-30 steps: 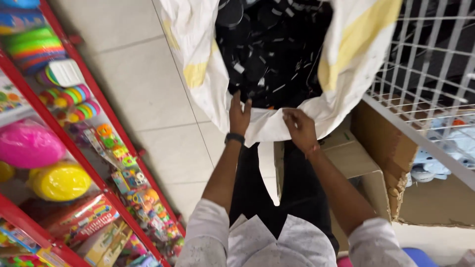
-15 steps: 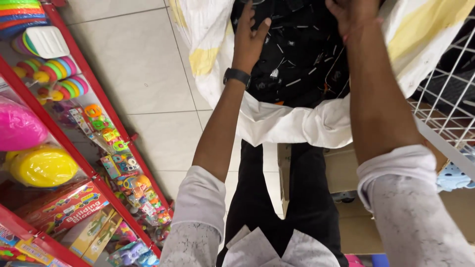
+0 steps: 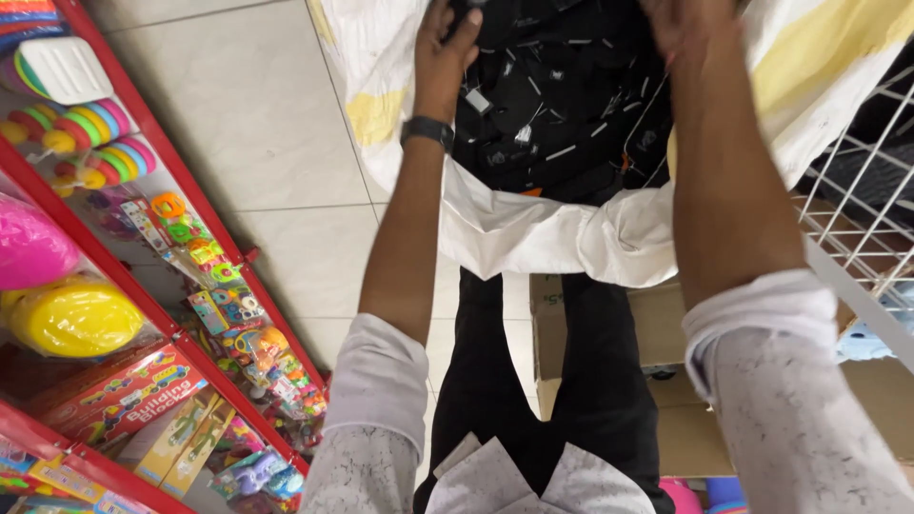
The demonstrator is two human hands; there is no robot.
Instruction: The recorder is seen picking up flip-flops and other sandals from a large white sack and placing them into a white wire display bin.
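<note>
Two hands deep in a white-and-yellow sack (image 3: 533,228) on the head camera: left hand (image 3: 443,48) clutching the black patterned bag (image 3: 562,105) inside it, right hand (image 3: 681,24) on the bag's top, grip unclear. Red toy shelf (image 3: 143,286) alongside, cardboard boxes (image 3: 685,381) underfoot.

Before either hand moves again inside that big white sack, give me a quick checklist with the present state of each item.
1. Left hand on the black patterned fabric item inside the large white and yellow sack: ok.
2. Right hand in the sack: ok, fingers cut off by the frame edge.
3. Sack mouth open: ok.
4. Small white tags on the fabric snagging: cannot tell.
5. White wire rack touching the sack: cannot tell.
</note>
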